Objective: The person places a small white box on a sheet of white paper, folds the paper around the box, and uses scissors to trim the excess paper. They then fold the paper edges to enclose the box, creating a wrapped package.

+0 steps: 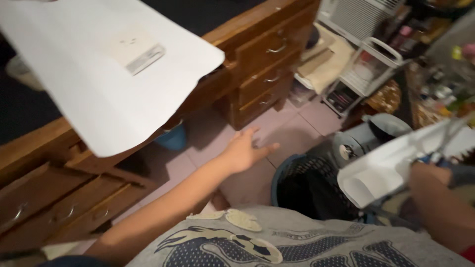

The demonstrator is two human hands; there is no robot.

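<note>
My left hand is stretched out over the pink tiled floor with its fingers apart and nothing in it. My right hand at the right edge grips scissors, their blades pointing up and to the right. A curled piece of white paper lies against that hand and the scissors; what holds it up is unclear. Below it stands a dark mesh basket with a blue rim. A large white sheet overhangs the wooden desk at the upper left.
The wooden desk has drawer stacks on both sides and a blue bucket in its kneehole. A white wire rack, a grey round appliance and cluttered shelves fill the right. My grey printed shirt fills the bottom.
</note>
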